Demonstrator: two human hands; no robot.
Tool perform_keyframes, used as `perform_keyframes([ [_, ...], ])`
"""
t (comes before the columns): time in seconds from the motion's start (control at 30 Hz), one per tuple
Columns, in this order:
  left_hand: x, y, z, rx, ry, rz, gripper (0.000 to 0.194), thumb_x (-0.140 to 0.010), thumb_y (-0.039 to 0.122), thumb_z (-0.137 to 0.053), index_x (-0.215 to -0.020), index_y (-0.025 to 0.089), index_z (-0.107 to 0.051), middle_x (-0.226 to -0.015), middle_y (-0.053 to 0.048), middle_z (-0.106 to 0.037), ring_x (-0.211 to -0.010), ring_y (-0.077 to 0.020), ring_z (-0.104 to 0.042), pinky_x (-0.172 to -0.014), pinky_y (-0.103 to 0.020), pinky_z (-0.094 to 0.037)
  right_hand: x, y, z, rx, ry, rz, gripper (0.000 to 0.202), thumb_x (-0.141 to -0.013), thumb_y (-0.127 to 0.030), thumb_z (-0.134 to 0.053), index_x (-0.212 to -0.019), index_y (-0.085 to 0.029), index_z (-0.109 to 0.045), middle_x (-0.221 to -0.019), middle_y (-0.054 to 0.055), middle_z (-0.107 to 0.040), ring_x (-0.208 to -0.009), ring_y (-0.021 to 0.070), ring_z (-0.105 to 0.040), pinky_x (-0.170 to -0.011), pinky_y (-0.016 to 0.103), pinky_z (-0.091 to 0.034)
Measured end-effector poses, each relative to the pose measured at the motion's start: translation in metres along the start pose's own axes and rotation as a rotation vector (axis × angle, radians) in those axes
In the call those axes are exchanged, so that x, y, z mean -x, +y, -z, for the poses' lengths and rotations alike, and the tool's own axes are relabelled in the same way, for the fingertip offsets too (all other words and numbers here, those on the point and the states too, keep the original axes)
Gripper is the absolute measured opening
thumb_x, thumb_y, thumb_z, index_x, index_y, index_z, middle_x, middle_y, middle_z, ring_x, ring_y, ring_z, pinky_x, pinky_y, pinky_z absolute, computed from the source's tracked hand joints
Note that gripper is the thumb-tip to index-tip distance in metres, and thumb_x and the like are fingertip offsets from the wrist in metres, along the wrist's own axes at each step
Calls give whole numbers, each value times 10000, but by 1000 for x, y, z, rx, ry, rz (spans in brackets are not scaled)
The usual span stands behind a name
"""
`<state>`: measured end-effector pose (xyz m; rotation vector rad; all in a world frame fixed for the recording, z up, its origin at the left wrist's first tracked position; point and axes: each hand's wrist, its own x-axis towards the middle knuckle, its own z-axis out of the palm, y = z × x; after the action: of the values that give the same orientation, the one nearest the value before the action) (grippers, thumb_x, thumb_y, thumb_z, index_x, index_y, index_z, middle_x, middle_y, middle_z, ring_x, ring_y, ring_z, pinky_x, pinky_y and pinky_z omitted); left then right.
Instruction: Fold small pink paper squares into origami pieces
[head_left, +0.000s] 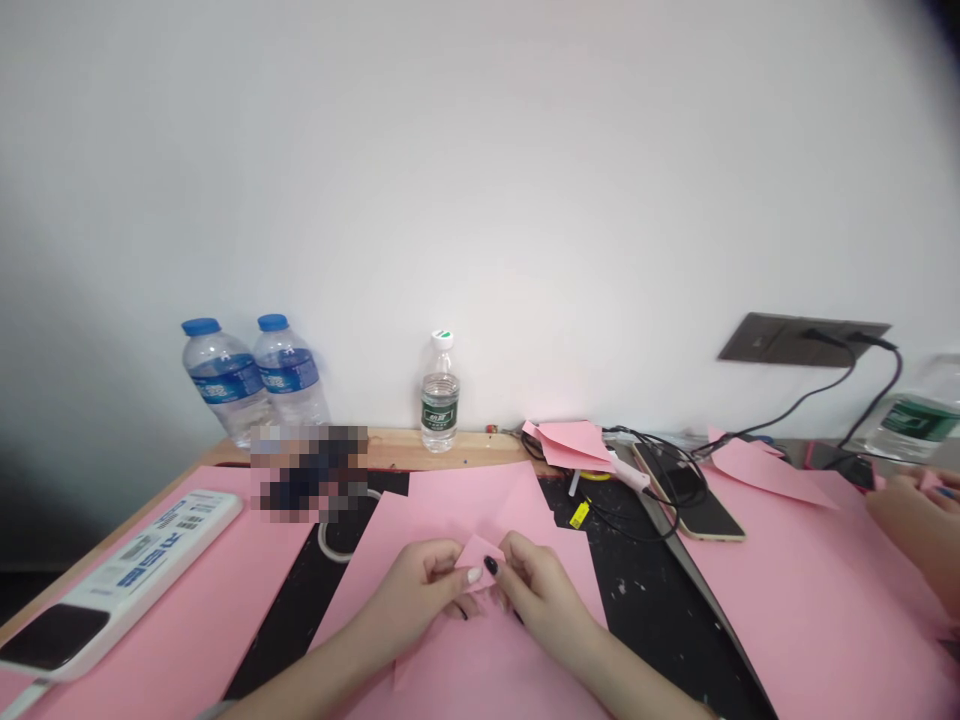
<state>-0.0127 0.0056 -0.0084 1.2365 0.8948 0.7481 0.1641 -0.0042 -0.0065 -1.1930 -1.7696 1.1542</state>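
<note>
A small folded piece of pink paper (478, 552) is pinched between both hands, above the middle of the table. My left hand (427, 582) grips its left side, the thumb lying on top and the other fingers curled underneath. From the right, my right hand (536, 590) presses the paper with its dark-nailed thumb, fingers bent behind it. Larger pink sheets (480, 500) lie flat below the hands, on a black mat (645, 590). The paper's underside and some fingertips are hidden.
A white power strip (135, 570) lies at left. Two blue-capped bottles (289, 370) and a small water bottle (440, 400) stand by the wall. A roll of tape (330, 545), a phone (694, 495) and black cables (645, 530) surround the sheets. Another person's hand (919, 520) is at far right.
</note>
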Motion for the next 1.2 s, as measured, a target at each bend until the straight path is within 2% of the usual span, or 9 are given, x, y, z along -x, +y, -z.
perform_keyframes([
  [0.2, 1, 7, 3, -58, 2, -38, 292, -772, 417, -618, -786, 129, -666, -747, -55, -702, -709, -180, -627, -627, -253, -466, -3, 0, -5, -7, -3, 10, 288, -915, -316, -419, -654, -215, -354, -514, -48, -453, -467, 103, -402, -456, 219, -284],
  [0.37, 0, 10, 4, -27, -15, -40, 296, -774, 424, -616, -767, 133, -668, -717, -49, -700, -676, -179, -624, -628, -262, -460, -6, 0, -7, 1, -4, -11, 281, -909, -311, -425, -653, -218, -353, -511, -47, -461, -457, 102, -399, -447, 219, -283],
  [0.63, -4, 4, 6, 10, 79, -39, 300, -735, 419, -651, -731, 119, -661, -680, -62, -688, -679, -204, -633, -646, -298, -477, -7, 3, 0, -25, 61, 13, 309, -940, -367, -372, -678, -206, -409, -517, -52, -435, -458, 103, -391, -447, 221, -299],
  [0.77, -3, 6, 4, 32, 90, -40, 309, -734, 426, -649, -734, 117, -658, -684, -67, -683, -696, -215, -631, -659, -312, -479, -7, 5, 1, -59, 51, 17, 258, -930, -353, -405, -724, -201, -442, -554, -43, -460, -467, 104, -400, -443, 220, -304],
  [1.03, -2, 9, 2, 23, 81, -77, 286, -778, 404, -591, -734, 128, -650, -686, -38, -647, -665, -176, -589, -625, -276, -461, -6, 6, 3, -76, 45, -19, 244, -928, -286, -392, -696, -213, -413, -535, -48, -452, -454, 104, -383, -436, 222, -291],
  [1.2, -3, 9, 2, -14, 97, -108, 268, -776, 349, -579, -593, 154, -566, -557, 19, -563, -549, -128, -510, -557, -233, -398, -6, 4, 4, -78, 33, -17, 259, -928, -334, -401, -708, -202, -434, -555, -45, -453, -476, 103, -371, -447, 224, -284],
])
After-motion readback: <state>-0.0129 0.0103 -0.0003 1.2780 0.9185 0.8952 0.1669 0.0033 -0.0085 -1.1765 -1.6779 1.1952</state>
